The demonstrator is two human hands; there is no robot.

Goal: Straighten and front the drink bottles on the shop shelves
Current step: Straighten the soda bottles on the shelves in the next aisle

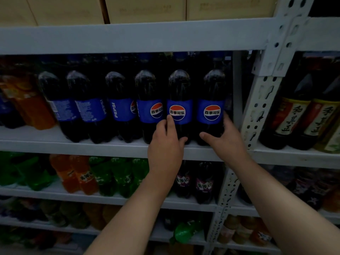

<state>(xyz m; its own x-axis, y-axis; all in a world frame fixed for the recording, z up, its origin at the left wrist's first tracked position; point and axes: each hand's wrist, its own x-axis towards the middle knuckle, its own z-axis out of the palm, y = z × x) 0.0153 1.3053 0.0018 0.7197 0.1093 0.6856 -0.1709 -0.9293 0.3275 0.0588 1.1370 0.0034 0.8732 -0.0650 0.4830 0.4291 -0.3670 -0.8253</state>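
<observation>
On the shelf board [110,146] just left of the perforated grey upright [261,107]: six large Pepsi cola bottles [122,111], dark liquid, blue labels, standing in a row near the board's front edge.

1. The bottle nearest the upright [211,100]: round logo facing out. Grasped low by the right hand [225,137], thumb across the front, fingers curled round the side towards the upright. The hold looks suited to twisting the bottle on its base.
2. The second bottle from the upright [179,100]: logo facing out. Clasped low by the left hand [165,144], fingers on the side away from the upright, thumb below the label, likely to square it with its neighbour.
3. The third bottle from the upright [150,107]: logo turned slightly off centre.
4. The three bottles beyond it [90,109]: side lettering or small print showing. Judged not yet fronted.

Farthest left of the upright: orange soda bottles [35,107], leaning.
Right of the upright: dark tea bottles [292,116] with red-and-yellow labels.
Board above: tan cartons [147,8].
Board below: green soft drinks [117,173], then purple-labelled bottles [203,183] close to the upright.
</observation>
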